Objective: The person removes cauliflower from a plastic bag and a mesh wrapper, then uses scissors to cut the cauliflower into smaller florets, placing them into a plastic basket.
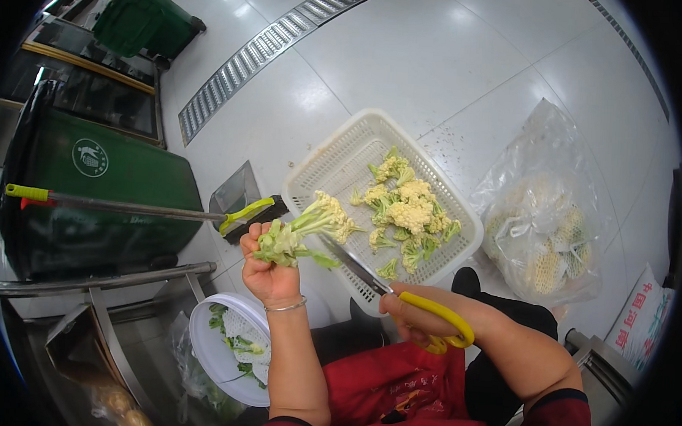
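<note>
A partly trimmed cauliflower (294, 236) is gripped by its stalk end in my left hand (273, 273), its yellowish florets pointing right over a basket's near-left rim. My right hand (410, 316) holds scissors (436, 314) with yellow handles. Their metal blades reach up and left, the tips close to the florets. Below them on the floor stands a white perforated plastic basket (332, 150). Cut cauliflower florets (412, 213) are heaped in its middle and right side.
A white bucket (204, 344) with leaves and foam netting stands beside my left forearm. At right lies a clear plastic bag (545, 233) of net-wrapped cauliflowers, near a printed sack (636, 317). A broom (147, 206), dustpan (233, 188) and green bin (108, 191) occupy the left.
</note>
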`<action>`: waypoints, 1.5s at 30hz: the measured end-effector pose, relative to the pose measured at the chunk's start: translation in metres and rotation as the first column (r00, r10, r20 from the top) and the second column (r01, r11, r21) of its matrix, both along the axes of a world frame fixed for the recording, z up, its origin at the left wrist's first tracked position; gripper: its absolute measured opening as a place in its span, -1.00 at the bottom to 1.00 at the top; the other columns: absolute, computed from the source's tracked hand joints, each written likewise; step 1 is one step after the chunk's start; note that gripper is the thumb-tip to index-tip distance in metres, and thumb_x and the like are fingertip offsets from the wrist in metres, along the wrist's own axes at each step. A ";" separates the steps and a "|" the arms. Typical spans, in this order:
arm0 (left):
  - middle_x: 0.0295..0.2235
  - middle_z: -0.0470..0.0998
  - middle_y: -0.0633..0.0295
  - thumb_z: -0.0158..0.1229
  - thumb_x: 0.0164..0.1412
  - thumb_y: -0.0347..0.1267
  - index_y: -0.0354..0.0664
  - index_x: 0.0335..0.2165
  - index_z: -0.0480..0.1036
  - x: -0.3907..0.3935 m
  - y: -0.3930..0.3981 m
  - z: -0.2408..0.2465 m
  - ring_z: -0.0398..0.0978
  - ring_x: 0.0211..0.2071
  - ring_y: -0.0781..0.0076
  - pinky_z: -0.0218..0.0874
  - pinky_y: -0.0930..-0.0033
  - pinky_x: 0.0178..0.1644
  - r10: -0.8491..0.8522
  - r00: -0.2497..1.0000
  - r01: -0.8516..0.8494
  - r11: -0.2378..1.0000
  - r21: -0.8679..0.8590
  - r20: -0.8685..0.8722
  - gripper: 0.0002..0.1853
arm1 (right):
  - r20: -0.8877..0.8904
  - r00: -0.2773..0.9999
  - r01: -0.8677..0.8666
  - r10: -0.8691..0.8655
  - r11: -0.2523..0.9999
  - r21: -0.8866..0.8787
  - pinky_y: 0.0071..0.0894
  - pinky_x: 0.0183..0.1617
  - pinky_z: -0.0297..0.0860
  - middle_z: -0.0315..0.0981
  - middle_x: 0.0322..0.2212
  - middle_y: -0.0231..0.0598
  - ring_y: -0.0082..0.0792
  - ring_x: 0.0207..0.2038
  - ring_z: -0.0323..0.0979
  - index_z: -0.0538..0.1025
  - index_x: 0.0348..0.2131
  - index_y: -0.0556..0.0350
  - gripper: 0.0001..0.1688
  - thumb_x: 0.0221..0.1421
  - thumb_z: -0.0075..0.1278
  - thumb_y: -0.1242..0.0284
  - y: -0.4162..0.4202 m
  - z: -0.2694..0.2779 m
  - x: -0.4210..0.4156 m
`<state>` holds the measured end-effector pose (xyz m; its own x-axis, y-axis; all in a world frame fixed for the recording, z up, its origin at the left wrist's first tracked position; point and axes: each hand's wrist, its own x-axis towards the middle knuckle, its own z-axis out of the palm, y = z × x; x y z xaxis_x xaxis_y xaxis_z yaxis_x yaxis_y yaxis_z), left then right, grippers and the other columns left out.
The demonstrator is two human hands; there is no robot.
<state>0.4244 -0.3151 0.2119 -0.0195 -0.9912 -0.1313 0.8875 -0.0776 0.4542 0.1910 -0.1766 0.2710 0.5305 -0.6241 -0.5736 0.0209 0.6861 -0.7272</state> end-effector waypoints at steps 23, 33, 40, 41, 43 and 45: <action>-0.43 0.19 0.22 -0.18 -0.54 -0.65 -0.22 -0.61 0.16 -0.024 0.009 -0.005 0.17 -0.31 0.26 0.10 0.22 0.01 -0.078 0.997 0.078 0.997 -0.014 -0.008 -0.72 | -0.110 0.992 0.059 -0.065 0.997 -0.059 -0.47 -0.69 0.20 0.23 -0.71 -0.34 -0.48 -0.75 0.21 0.25 -0.42 0.11 -0.46 0.20 -0.36 -0.02 -0.009 -0.020 0.024; -0.23 0.35 0.11 -0.17 -0.35 -0.60 -0.34 -0.31 0.31 -0.002 0.008 -0.001 0.27 -0.09 0.06 0.10 0.02 0.10 -0.075 0.984 0.097 0.987 0.131 -0.163 -0.56 | -0.409 0.911 0.048 -0.051 0.999 -0.017 -0.45 -0.65 0.27 0.30 -0.69 -0.29 -0.44 -0.71 0.31 0.28 -0.32 0.12 -0.47 0.20 -0.34 -0.01 -0.009 -0.015 0.013; -0.07 0.37 0.05 -0.13 -0.26 -0.60 -0.38 -0.10 0.30 0.050 0.011 -0.003 0.24 0.05 0.05 0.03 -0.04 0.15 0.039 0.976 -0.021 0.996 0.086 -0.215 -0.42 | -0.379 0.875 0.312 -0.300 0.950 -0.033 -0.54 -0.66 0.23 0.25 -0.71 -0.35 -0.56 -0.74 0.22 0.27 -0.29 0.13 -0.49 0.22 -0.33 0.01 -0.014 -0.010 0.002; -0.06 0.37 0.05 -0.13 -0.25 -0.59 -0.38 -0.10 0.31 0.063 0.019 -0.005 0.23 0.06 0.04 0.03 -0.05 0.15 0.008 0.970 0.008 0.998 0.066 -0.244 -0.42 | -0.358 0.867 0.357 -0.347 0.933 -0.041 -0.55 -0.67 0.22 0.24 -0.72 -0.36 -0.57 -0.74 0.21 0.27 -0.29 0.14 -0.49 0.22 -0.33 0.02 -0.013 -0.011 0.001; -0.05 0.37 0.05 -0.11 -0.24 -0.59 -0.37 -0.09 0.31 0.085 0.034 -0.001 0.22 0.07 0.03 0.03 -0.06 0.15 -0.036 0.966 0.041 0.999 0.015 -0.255 -0.43 | -0.369 0.824 0.429 -0.431 0.899 -0.091 -0.57 -0.70 0.19 0.21 -0.74 -0.37 -0.58 -0.77 0.16 0.28 -0.28 0.17 -0.48 0.22 -0.30 0.03 -0.014 -0.010 -0.002; -0.04 0.37 0.04 -0.10 -0.23 -0.58 -0.35 -0.08 0.32 0.111 0.060 0.008 0.22 0.07 0.02 0.03 -0.06 0.14 -0.048 0.974 0.043 0.999 -0.029 -0.223 -0.43 | -0.376 0.782 0.478 -0.497 0.865 -0.152 -0.59 -0.70 0.18 0.20 -0.74 -0.38 -0.59 -0.77 0.15 0.29 -0.27 0.17 -0.49 0.22 -0.29 0.03 -0.014 -0.010 -0.004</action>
